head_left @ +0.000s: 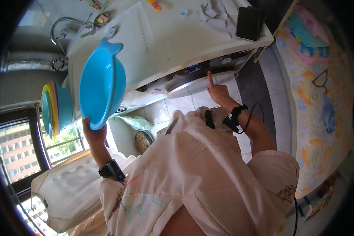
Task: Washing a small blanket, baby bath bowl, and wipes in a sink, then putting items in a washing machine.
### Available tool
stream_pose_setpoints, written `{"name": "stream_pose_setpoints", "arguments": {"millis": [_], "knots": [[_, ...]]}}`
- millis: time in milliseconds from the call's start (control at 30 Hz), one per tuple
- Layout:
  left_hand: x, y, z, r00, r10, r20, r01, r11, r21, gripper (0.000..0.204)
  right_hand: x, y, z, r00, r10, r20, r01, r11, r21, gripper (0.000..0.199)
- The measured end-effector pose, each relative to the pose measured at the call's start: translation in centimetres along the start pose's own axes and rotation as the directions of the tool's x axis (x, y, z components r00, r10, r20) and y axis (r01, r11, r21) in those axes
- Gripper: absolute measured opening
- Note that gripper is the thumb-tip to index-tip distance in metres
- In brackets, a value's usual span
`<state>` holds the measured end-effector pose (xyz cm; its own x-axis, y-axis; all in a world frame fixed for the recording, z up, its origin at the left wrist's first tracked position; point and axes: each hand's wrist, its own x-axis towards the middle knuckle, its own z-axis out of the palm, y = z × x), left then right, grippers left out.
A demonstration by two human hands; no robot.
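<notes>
My left hand point(94, 135) grips the lower rim of a light-blue plastic basin point(102, 88). The basin is held up on its side at the left end of the white counter, its hollow facing left. In front of me my right hand point(219, 94) holds nothing. Its index finger is stretched toward the dark control panel point(192, 69) of a front-loading washing machine, where blue lights glow, and the other fingers are curled in. Whether the fingertip touches the machine I cannot tell. Below the panel, the round door point(202, 85) shows its silver rim.
On the white counter point(157, 39) lie a phone point(247, 23) and a grey cloth point(216, 15). A tap point(67, 19) stands at the far left. Nested coloured basins point(57, 108) hang near the window. To the right is a bed point(302, 118) with glasses point(320, 78) on it.
</notes>
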<state>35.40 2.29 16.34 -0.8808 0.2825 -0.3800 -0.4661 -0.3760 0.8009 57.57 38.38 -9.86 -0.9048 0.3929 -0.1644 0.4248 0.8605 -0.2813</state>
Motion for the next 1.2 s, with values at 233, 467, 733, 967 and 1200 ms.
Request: {"name": "stream_pose_setpoints", "arguments": {"millis": [233,467,733,967,1200], "knots": [[-0.1,-0.3,1.4,0.996,0.018,-0.082,-0.015,0.999,0.030,0.019,0.8,7.5,-3.9,0.818,0.505,-0.276,-0.424,0.853,0.304,0.072],[0.6,-0.6,0.3,1.000,-0.001,0.009,0.001,1.000,0.006,0.026,3.2,7.9,-5.0,0.879,0.420,-0.225,-0.055,0.558,0.828,0.075],[-0.6,-1.3,3.2,0.984,0.042,-0.173,-0.047,0.999,-0.025,0.019,1.9,8.0,-6.1,0.938,0.341,0.066,-0.086,0.044,0.995,0.065],[0.0,0.3,-2.1,0.995,0.036,-0.089,-0.042,0.997,-0.067,0.045,0.9,8.0,-10.7,0.886,0.340,0.314,-0.458,0.741,0.491,0.041],[0.3,1.1,-5.0,0.992,0.089,-0.088,-0.098,0.990,-0.099,0.047,9.3,-8.4,-24.7,0.966,-0.045,-0.255,0.108,0.965,0.238,0.029]]}}
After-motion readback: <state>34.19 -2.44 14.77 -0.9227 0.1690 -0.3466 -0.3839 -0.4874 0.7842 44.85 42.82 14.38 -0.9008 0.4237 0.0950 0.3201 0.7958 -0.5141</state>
